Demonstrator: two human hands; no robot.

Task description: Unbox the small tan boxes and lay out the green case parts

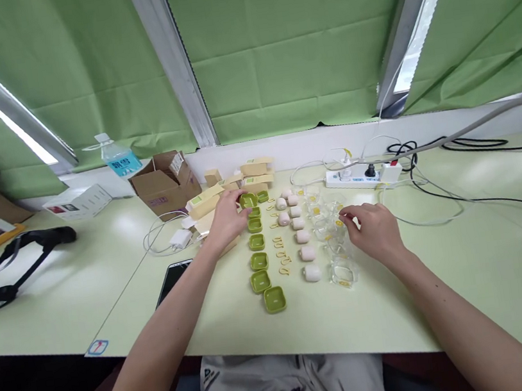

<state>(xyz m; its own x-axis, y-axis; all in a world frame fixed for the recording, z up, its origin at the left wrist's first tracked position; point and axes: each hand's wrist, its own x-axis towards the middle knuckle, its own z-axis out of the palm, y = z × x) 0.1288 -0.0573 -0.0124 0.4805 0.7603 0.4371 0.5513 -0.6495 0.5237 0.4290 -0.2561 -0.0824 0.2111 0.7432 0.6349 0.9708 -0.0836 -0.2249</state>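
My left hand [232,214] has its fingers around a green square dish [248,200] at the far end of a column of several green dishes [259,261]. Beside that column runs a line of small yellow hook-like pieces [281,254]. Several pale pinkish-white cylinders [307,254] stand in rows to the right of them. My right hand [371,229] is at the column of clear containers [342,273] with yellow labels, its thumb and fingertips pinched together at one; what they grip is too small to make out.
Behind the dishes lie small yellow boxes [256,168] and an open cardboard box [165,183] with a bottle [119,157]. A phone [173,279] lies near my left forearm. A power strip [355,177] and cables are at the back right. A black headset [13,269] is far left.
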